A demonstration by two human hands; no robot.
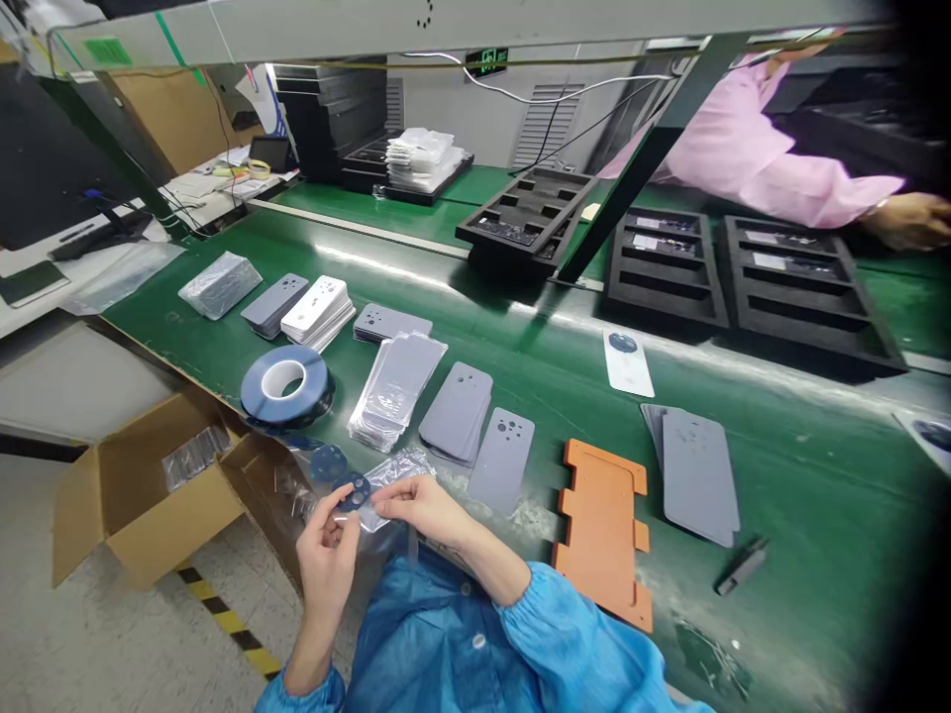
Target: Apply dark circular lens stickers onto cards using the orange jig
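Observation:
Near the table's front edge, my left hand [328,543] pinches the left side of a round dark-blue film piece with holes [358,489]. My right hand [425,507] has thumb and forefinger pinched together at its right edge. A second round blue film piece [328,462] lies just beyond, towards a roll of blue film [257,384] with a white core. Crumpled clear plastic [405,470] lies beneath and behind my fingers. Right of my hands are a grey phone-shaped plate [502,458] and a stack of such plates [456,408].
An orange jig [603,530], more grey plates [698,473] and a small dark tool [741,565] lie to the right. Plastic-wrapped plates [397,386] and white plates [318,309] stand further back. An open cardboard box [159,520] is at left. Black trays [664,267] stand near a co-worker's pink sleeve [780,149].

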